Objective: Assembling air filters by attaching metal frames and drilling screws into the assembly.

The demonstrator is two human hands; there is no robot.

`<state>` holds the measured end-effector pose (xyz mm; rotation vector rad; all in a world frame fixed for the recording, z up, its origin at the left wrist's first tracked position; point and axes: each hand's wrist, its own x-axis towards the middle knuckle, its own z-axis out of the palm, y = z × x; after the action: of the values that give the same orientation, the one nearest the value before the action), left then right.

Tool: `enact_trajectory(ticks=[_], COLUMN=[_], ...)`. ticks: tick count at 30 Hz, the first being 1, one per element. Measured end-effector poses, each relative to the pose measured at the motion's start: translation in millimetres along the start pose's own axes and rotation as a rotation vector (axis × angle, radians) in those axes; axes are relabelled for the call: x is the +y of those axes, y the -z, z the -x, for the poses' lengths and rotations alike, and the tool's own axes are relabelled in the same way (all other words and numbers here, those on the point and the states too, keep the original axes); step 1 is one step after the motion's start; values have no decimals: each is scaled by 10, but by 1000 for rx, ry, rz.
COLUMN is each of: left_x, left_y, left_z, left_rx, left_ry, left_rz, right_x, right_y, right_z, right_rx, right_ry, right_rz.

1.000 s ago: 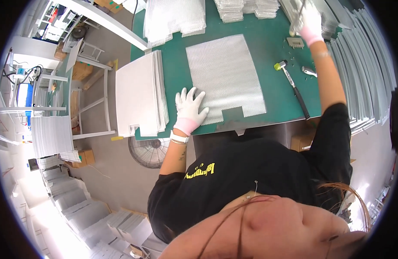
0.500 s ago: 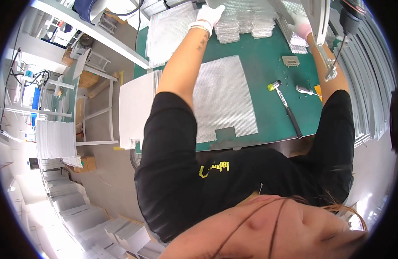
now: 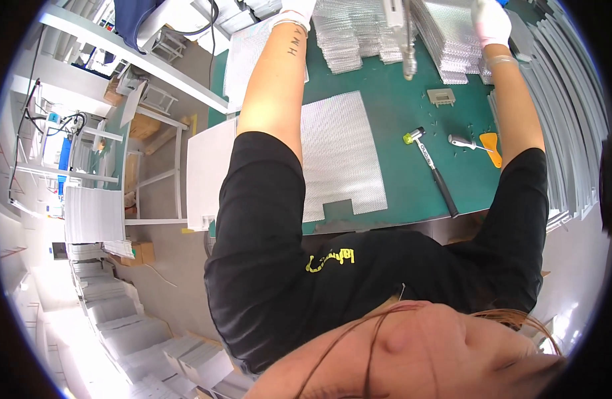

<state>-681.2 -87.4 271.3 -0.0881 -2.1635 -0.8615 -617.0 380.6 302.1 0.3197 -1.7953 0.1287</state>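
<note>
Both my hands wear white gloves and reach to the far side of the green work table (image 3: 412,179). My left hand (image 3: 297,10) is at the top edge of the picture, above a stack of thin silvery sheets (image 3: 253,56); its fingers are cut off. At the far right, my right hand (image 3: 492,25) is beside a stack of silvery textured sheets (image 3: 445,40); its fingers are too unclear to read. Between my hands lies another sheet stack (image 3: 346,36) with notched edges. One perforated sheet (image 3: 342,153) with a cut-out lies flat near me.
A hammer (image 3: 433,169), a screwdriver (image 3: 462,141), an orange scraper (image 3: 490,147) and a small grey plate (image 3: 441,97) lie on the table. A metal rod (image 3: 407,53) hangs over its far side. Long grey panels (image 3: 565,126) line the right. White sheets (image 3: 209,166) lie left.
My left hand has moved left and farther away. My right hand has moved right, to the outer side of the right stack. The hanging tool is no longer over my right forearm.
</note>
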Motion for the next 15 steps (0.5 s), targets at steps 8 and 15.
enact_trajectory(ticks=[8, 15], left_x=[406, 609], left_y=[-538, 184], left_z=[528, 1040], left_rx=[-248, -215], left_ry=[622, 473], left_rz=[1539, 1573], right_x=[782, 161], right_y=[111, 379], right_z=[1047, 922], right_rx=[-603, -1142], right_ry=[268, -114], right_rz=[513, 180])
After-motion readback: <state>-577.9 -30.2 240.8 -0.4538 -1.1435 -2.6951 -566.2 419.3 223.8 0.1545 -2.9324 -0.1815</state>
